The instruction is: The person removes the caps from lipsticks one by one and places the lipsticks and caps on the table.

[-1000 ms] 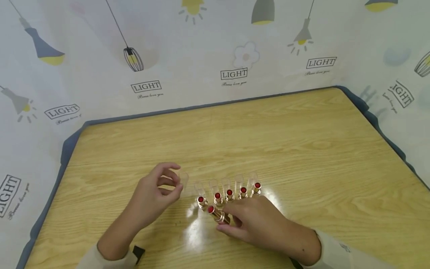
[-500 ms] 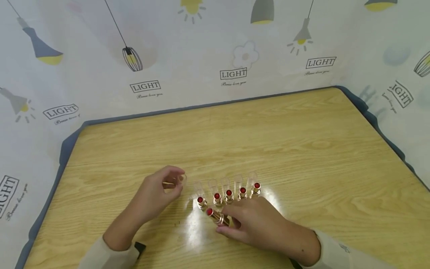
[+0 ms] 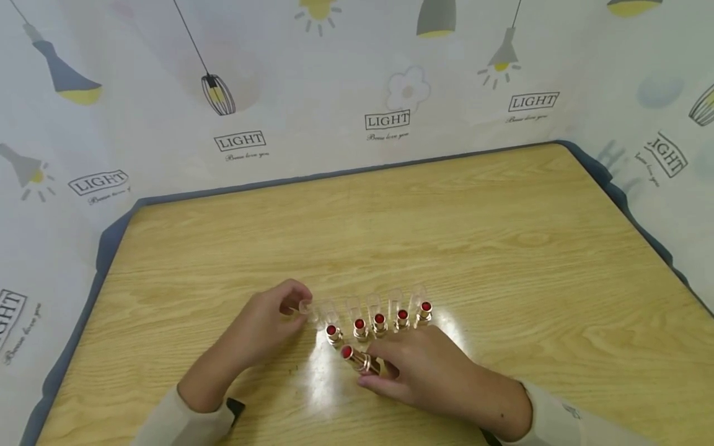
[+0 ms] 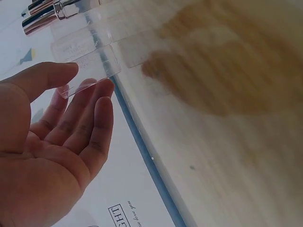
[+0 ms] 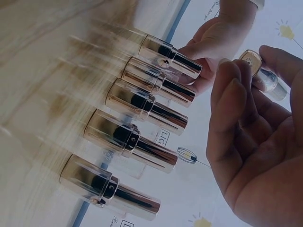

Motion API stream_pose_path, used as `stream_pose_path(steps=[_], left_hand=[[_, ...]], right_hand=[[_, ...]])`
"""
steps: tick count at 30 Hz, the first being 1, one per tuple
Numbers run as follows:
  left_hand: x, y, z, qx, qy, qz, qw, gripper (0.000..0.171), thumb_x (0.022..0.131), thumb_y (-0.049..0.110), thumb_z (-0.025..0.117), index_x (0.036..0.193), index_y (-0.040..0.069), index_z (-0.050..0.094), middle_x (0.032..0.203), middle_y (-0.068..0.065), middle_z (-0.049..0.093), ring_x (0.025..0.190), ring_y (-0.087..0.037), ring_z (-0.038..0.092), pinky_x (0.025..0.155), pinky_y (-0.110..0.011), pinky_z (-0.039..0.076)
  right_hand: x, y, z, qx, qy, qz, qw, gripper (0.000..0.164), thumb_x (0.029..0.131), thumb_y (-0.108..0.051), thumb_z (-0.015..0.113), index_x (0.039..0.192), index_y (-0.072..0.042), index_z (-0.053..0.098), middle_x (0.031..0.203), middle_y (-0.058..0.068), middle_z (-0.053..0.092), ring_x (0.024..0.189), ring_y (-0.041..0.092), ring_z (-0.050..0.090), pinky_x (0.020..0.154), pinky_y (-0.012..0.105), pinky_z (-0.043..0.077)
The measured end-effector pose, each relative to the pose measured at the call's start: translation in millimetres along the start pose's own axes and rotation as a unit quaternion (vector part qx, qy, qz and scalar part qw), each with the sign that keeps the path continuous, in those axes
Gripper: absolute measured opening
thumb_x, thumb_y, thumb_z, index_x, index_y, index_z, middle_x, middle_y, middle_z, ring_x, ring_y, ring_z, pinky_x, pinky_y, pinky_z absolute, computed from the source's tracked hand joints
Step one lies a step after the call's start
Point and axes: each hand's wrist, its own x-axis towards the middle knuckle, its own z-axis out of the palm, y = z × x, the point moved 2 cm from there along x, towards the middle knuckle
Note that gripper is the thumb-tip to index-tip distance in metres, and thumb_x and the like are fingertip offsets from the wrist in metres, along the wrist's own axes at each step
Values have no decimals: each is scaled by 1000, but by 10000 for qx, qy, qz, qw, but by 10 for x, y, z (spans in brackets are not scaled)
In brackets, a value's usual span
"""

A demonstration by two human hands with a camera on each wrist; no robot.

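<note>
In the head view my right hand [image 3: 429, 365] grips a gold lipstick [image 3: 359, 360] by its base, its red tip leaning left. The right wrist view shows that lipstick [image 5: 270, 82] between thumb and fingers, base toward the camera. My left hand [image 3: 273, 319] has thumb and fingers around a clear lipstick cap [image 3: 306, 308] at the left end of a row of clear caps. In the left wrist view this cap [image 4: 92, 66] lies between the thumb and the curved fingers. Several upright gold lipsticks [image 3: 359, 329] with red tips stand uncapped in front of the other clear caps [image 3: 374, 303].
The wooden table [image 3: 357, 235] stretches away behind the row, with light glare [image 3: 323, 390] near its front. A patterned white curtain [image 3: 312, 111] with printed lamps hangs around its far and side edges. A black strap end [image 3: 235, 409] sticks out at the left sleeve.
My left hand has moved slightly right and down with the clear cap, bringing it level with the cap row. The right hand and its lipstick have barely shifted.
</note>
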Motion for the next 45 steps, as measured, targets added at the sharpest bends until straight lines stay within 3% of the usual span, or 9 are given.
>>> stream_pose_path(steps=[9, 17, 20, 25, 28, 32, 38, 45], left_hand=[[-12, -20, -10, 122, -203, 21, 9997, 29, 88, 3, 71, 114, 10, 62, 104, -2, 72, 96, -16, 69, 88, -36, 57], [-25, -24, -22, 212, -379, -112, 9990, 50, 87, 6, 74, 135, 11, 57, 121, -9, 68, 108, -25, 68, 93, -41, 56], [-106, 24, -86, 407, -238, -32, 9989, 58, 86, 10, 77, 140, 12, 54, 129, -10, 64, 114, -26, 65, 96, -44, 54], [-337, 192, -213, 560, 476, 381, 9966, 49, 85, 14, 80, 131, 18, 62, 119, -1, 68, 104, -16, 64, 86, -38, 55], [-464, 314, -196, 435, 654, 733, 9942, 38, 85, 16, 81, 119, 22, 68, 107, 8, 70, 91, -8, 64, 76, -29, 55], [-568, 467, -73, 146, 473, 1232, 9911, 30, 83, 19, 83, 110, 23, 70, 99, 16, 69, 82, -5, 63, 69, -24, 54], [-598, 625, 128, -46, 237, 1815, 9831, 27, 83, 28, 82, 108, 24, 71, 96, 15, 68, 77, -3, 62, 64, -21, 52], [-629, 682, 230, -340, 345, 1956, 9795, 23, 85, 33, 80, 104, 25, 71, 92, 17, 67, 75, 1, 61, 65, -20, 53]], right_hand=[[13, -12, 5, 8, -108, 65, 9999, 28, 88, -44, 74, 74, -26, 57, 60, -17, 46, 54, -10, 34, 51, 12, 27], [17, -16, 16, 21, -214, 121, 9997, 28, 90, -44, 71, 74, -26, 57, 59, -19, 44, 54, -10, 33, 51, 12, 27], [16, -17, 24, 65, -199, 136, 9997, 28, 90, -44, 71, 74, -26, 57, 59, -19, 43, 54, -10, 33, 51, 12, 27], [16, -19, 33, 118, -166, 144, 9997, 29, 89, -44, 73, 73, -25, 57, 59, -19, 42, 54, -10, 33, 51, 12, 27], [21, -21, 32, 88, -176, 135, 9997, 28, 89, -44, 72, 74, -25, 58, 59, -19, 45, 54, -10, 33, 51, 12, 28], [29, -17, 23, 58, -157, 91, 9998, 26, 89, -45, 72, 76, -26, 60, 59, -18, 47, 54, -10, 33, 51, 11, 28], [23, -28, 23, 147, -156, 17, 9998, 30, 90, -45, 71, 74, -23, 58, 58, -16, 48, 53, -10, 31, 50, 10, 25], [15, -63, 56, 211, -274, 6, 9994, 32, 92, -47, 67, 73, -24, 58, 58, -18, 47, 53, -9, 31, 50, 9, 27]])
